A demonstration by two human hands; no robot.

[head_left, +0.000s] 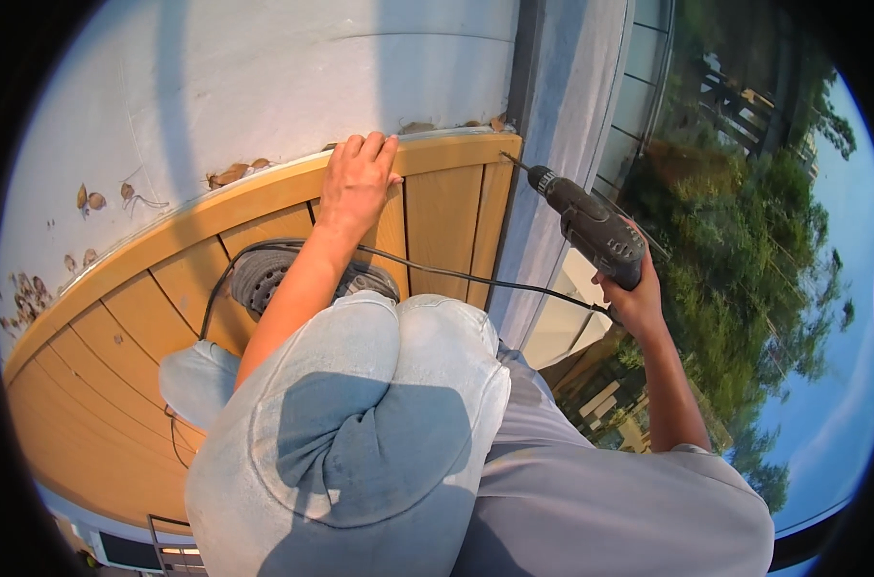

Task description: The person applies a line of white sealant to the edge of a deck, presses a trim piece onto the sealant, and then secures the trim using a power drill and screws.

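My right hand (629, 293) grips a black and grey corded drill (591, 226), its thin bit pointing up-left, its tip at the right corner of a yellow-brown slatted wooden panel (442, 212). Whether the tip is in the wood is too small to tell. My left hand (358, 183) has its fingers bent over the panel's upper rim, left of the drill. The black power cord (485, 281) runs from the drill leftward across the slats and under my left arm.
My bent legs in pale jeans (350, 433) rest over the panel, a grey shoe (264, 284) beneath. A white surface (264, 67) with dry leaves borders the top. A pale post (562, 115) stands right of the panel, with trees (716, 250) and sky beyond or reflected there.
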